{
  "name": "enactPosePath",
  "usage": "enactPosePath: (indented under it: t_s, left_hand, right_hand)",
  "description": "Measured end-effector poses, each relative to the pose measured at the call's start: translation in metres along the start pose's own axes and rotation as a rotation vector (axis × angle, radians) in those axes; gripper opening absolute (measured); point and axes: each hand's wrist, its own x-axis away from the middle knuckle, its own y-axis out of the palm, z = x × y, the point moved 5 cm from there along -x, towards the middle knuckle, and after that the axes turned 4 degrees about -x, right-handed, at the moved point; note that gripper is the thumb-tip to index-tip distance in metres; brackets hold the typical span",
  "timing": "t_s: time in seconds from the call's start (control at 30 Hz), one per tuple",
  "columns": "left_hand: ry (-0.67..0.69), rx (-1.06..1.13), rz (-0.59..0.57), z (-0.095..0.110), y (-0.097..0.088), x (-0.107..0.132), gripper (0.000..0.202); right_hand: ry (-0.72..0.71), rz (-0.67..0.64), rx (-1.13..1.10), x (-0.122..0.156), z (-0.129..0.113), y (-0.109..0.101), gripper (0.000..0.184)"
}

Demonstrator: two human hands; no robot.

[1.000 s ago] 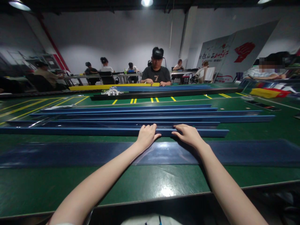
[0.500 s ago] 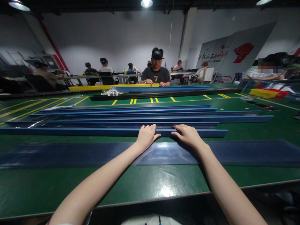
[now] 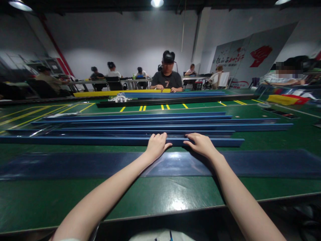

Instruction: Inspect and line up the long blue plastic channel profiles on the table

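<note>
A long blue plastic strip (image 3: 100, 141) with a raised front edge lies across the green table, nearest of several such strips. My left hand (image 3: 157, 144) is closed on it near the middle, fingers curled over the top and thumb along the front. A short way to the right, my right hand (image 3: 199, 143) grips the same strip, thumb in front and fingers behind. The undersides of both hands are hidden. Under my forearms lies a wide, clear bluish plastic sheet (image 3: 75, 165), flat and shiny.
More blue strips (image 3: 250, 127) lie behind the held one. Farther back are a black strip (image 3: 175, 99), a yellow strip (image 3: 100, 94) and crumpled clear plastic (image 3: 120, 98). Opposite sits a co-worker (image 3: 167, 78). A phone-like dark object (image 3: 281, 112) lies at right. The table's edge (image 3: 175, 213) is close.
</note>
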Motion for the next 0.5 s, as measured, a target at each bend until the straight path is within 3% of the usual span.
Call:
enactPosePath:
  t_s: [0.5]
  left_hand:
    - [0.013,0.016,0.01,0.0007,-0.0018,0.0009,0.034]
  right_hand:
    - [-0.031,0.041,-0.009,0.0,-0.0083,-0.0048,0.028]
